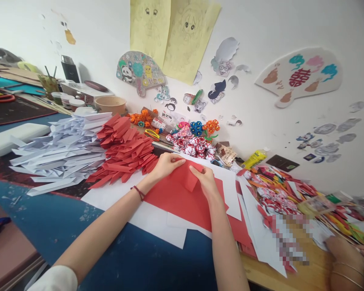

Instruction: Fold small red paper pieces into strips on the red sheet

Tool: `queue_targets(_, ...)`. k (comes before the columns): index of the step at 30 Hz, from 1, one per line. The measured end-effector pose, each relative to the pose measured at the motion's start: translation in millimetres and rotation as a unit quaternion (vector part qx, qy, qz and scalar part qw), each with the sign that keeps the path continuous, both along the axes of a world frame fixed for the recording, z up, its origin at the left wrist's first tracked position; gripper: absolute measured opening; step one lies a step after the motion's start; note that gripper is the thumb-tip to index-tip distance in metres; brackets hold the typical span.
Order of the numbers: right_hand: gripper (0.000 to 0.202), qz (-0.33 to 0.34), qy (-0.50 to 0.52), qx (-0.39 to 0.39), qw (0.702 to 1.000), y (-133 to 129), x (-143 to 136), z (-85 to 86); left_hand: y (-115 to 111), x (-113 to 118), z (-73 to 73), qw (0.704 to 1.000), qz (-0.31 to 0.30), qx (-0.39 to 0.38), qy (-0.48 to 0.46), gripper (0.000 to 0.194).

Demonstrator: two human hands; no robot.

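- Red paper piece, one, small: held up between my two hands, over a large red sheet on the blue-covered tabletop.
- Left grip, one: thumb and fingertip pinched together at the piece's upper left.
- Right grip, one: closed on the piece's upper right, thumb on the near face.
- Fold, apparently in progress: red against red hides whether the edges meet; I cannot tell.
- Method, as I judge it: match the edges first, hold the left pinch steady, then run the right thumb along the crease, lightly once, firmly after.
- Backing: the large red sheet, over white sheets; probably flat enough for pressing a hard crease.
- Reference stock: folded red pieces, heaped left of my hands, slim and angular; folded white pieces beyond them. Useful for comparing width.
- Hazard: opposing pulls could skew the line or wrinkle thin paper.
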State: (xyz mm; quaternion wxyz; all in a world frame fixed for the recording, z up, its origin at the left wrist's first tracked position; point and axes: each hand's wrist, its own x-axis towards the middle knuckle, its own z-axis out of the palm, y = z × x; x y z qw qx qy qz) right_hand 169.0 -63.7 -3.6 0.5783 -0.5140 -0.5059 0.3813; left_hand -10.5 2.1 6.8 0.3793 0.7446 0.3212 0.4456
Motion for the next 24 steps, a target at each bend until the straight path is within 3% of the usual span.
queue_targets(8,0.040,-0.014,0.006,-0.020,1.000,1,0,-3.1,0,1,-2.6,1.000,0.016,-0.024,0.003,0.039)
queue_targets(15,0.044,0.071,0.010,-0.067,0.995,-2,5,3.2,10,3,-9.1,0.985,0.038,-0.102,-0.130,0.036)
queue_targets(18,0.044,0.025,0.034,-0.045,0.998,1,9,0.1,13,3,-10.9,0.980,0.027,-0.136,-0.144,0.030)
queue_targets(20,0.043,-0.022,0.063,-0.007,0.998,4,12,-2.4,13,3,-11.6,0.984,0.021,-0.145,-0.099,0.026)
queue_targets(22,0.044,-0.054,0.079,0.016,0.995,5,14,-3.9,11,2,-10.6,0.993,0.044,-0.109,-0.028,0.028)
queue_targets(24,0.044,-0.056,0.066,0.017,0.996,5,15,-4.3,6,1,-7.6,0.996,0.090,-0.016,0.015,0.044)
